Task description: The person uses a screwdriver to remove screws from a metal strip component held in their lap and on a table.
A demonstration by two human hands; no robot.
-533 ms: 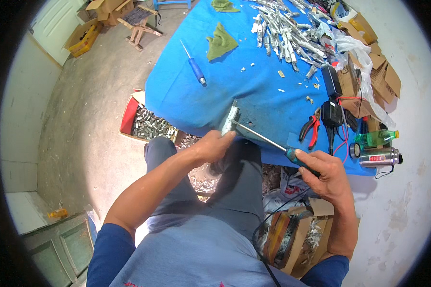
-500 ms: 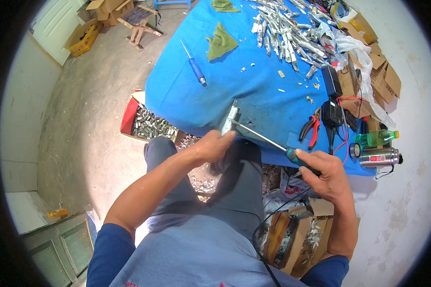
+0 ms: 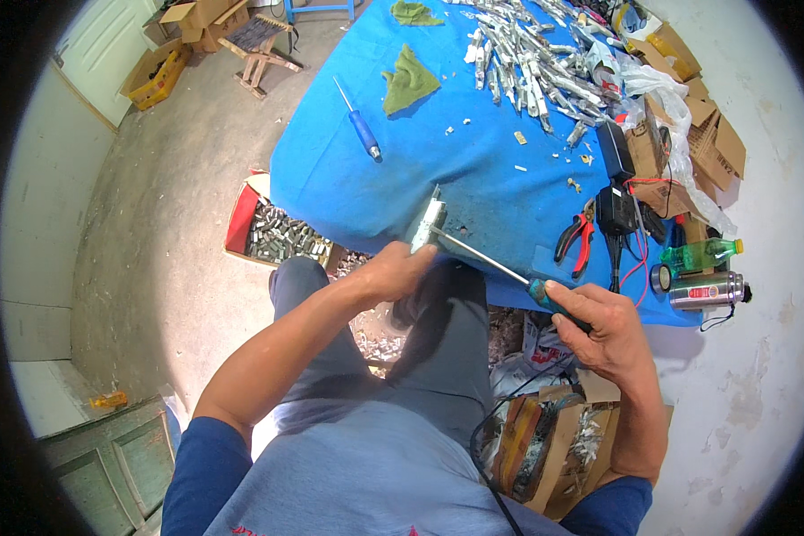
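Note:
My left hand (image 3: pixel 397 269) is closed on the lower end of a slim white-and-silver piece (image 3: pixel 429 221), whose exact kind I cannot make out. It sticks up from my fingers over the near edge of the blue-covered table (image 3: pixel 330 152). In my right hand (image 3: pixel 603 323) is a long-shafted screwdriver (image 3: pixel 496 263) with a dark green handle. Its tip meets the side of the piece, just above my left fingers. Another screwdriver (image 3: pixel 363 130), blue-handled, lies on the cloth beyond my left hand.
Red-and-black pliers (image 3: pixel 577 239), a green bottle (image 3: pixel 695 257) and a steel flask (image 3: pixel 706 291) are at the right edge. Similar silvery pieces (image 3: pixel 531 71) pile at the back, near green rags (image 3: pixel 408 82). A box of small metal parts (image 3: pixel 277 234) stands on the floor left of my knees.
My right hand and the screwdriver have shifted very slightly left. The left hand keeps its hold on the piece, almost unmoved, and the whole view has drifted a little.

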